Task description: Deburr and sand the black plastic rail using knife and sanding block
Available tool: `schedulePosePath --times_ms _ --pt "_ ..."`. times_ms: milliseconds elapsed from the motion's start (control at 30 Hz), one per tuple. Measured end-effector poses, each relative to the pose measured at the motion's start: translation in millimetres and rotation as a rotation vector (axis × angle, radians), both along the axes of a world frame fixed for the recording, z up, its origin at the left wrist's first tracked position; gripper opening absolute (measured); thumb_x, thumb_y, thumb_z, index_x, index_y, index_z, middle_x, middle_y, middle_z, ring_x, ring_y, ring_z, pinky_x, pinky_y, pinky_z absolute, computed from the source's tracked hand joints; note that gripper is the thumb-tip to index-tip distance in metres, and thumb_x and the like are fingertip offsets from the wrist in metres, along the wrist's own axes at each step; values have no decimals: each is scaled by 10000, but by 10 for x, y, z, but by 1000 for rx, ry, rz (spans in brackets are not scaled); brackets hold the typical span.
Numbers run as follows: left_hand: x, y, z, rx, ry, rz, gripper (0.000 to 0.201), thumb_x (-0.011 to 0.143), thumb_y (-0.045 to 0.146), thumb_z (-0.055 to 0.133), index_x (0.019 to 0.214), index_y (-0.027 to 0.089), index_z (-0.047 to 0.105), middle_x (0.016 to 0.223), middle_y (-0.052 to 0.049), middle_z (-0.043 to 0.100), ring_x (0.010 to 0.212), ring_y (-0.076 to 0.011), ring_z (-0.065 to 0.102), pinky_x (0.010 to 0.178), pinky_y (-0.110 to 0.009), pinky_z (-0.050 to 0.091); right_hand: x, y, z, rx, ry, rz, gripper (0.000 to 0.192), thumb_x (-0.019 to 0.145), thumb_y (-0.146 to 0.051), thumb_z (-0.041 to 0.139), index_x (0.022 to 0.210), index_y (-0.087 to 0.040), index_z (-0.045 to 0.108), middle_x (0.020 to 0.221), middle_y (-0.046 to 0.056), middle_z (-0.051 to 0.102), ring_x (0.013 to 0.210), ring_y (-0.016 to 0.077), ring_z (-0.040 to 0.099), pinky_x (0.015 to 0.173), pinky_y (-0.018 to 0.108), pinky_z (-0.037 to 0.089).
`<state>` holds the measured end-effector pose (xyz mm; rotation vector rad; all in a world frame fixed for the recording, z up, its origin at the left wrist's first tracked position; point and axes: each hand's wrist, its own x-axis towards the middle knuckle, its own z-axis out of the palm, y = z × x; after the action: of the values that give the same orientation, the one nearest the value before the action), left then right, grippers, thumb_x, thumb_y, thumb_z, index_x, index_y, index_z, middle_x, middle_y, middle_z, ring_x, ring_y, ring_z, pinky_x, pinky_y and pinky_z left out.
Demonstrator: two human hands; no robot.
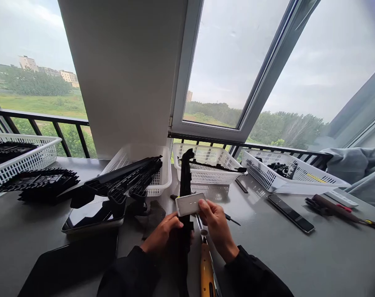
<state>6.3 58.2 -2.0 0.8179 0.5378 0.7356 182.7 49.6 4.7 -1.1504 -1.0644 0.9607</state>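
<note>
My left hand (163,235) is closed round a long black plastic strip (185,181), which stands nearly upright in front of me. Between the thumb and fingers of my right hand (217,227) is a small white rectangular tray-like piece (189,205), held against the front of the strip. My left thumb lies close to its lower left corner. A tool with a yellow handle (206,268) and a metal shaft lies just right of the strip, below my right hand. Part of the strip is hidden by the white piece and my left fingers.
Long black plastic parts (122,181) lean on a white basket (165,173). Other white baskets (210,177) line the window. More black parts (48,181) are stacked at left. A phone (291,213) and a brown-handled tool (333,208) lie at right on the grey table (323,264).
</note>
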Motion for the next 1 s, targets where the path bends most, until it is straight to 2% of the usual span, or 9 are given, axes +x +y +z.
schedulePosePath --times_ms 100,233,367,500,567,667,800,1000 --pt "0 -15 -21 1 -11 3 217 709 231 651 918 190 694 742 -63 743 670 -228 664 663 -337 507 -9 3 -5 2 -7 24 613 802 -736 758 600 -232 475 546 -71 337 492 92 262 439 252 220" --pt "6 -7 -70 11 -20 -12 342 745 244 687 1083 198 718 773 -49 749 706 -225 672 699 -340 522 10 1 -22 33 -2 -32 611 860 -738 703 624 -236 446 570 -76 320 527 99 257 467 253 230" --pt "9 41 -174 32 -13 -24 384 744 249 724 1122 182 746 755 -42 749 700 -235 688 714 -357 534 16 5 -56 21 -22 20 598 842 -721 746 630 -222 494 557 -72 356 516 95 265 463 257 212" --pt "13 69 -259 49 -16 -96 600 732 242 723 1330 206 692 803 -47 773 743 -266 723 730 -377 539 34 26 -50 48 5 -88 613 871 -743 702 642 -236 442 569 -79 331 530 99 261 480 255 234" --pt "15 75 -276 57 -18 -114 678 711 217 716 1386 217 659 830 -42 779 788 -270 739 782 -381 539 18 29 -33 45 16 -91 617 855 -757 705 642 -237 451 566 -76 344 516 96 255 470 257 228" --pt "13 83 -280 62 -23 -123 736 690 207 704 1421 207 625 850 -41 782 825 -272 745 846 -401 537 -18 29 -9 26 22 -31 626 804 -771 746 626 -224 501 553 -68 368 490 89 262 449 258 215" --pt "4 92 -283 60 -24 -145 753 719 230 720 1459 182 588 810 -45 769 801 -284 741 827 -425 547 -1 43 -10 22 39 -48 642 808 -778 738 624 -235 449 555 -78 339 493 86 268 452 244 231" --pt "4 102 -300 47 -25 -150 658 709 217 676 1363 152 661 820 -66 784 739 -251 728 759 -387 550 40 64 -42 -3 22 14 649 791 -785 737 592 -236 455 518 -88 306 466 77 225 425 246 194"
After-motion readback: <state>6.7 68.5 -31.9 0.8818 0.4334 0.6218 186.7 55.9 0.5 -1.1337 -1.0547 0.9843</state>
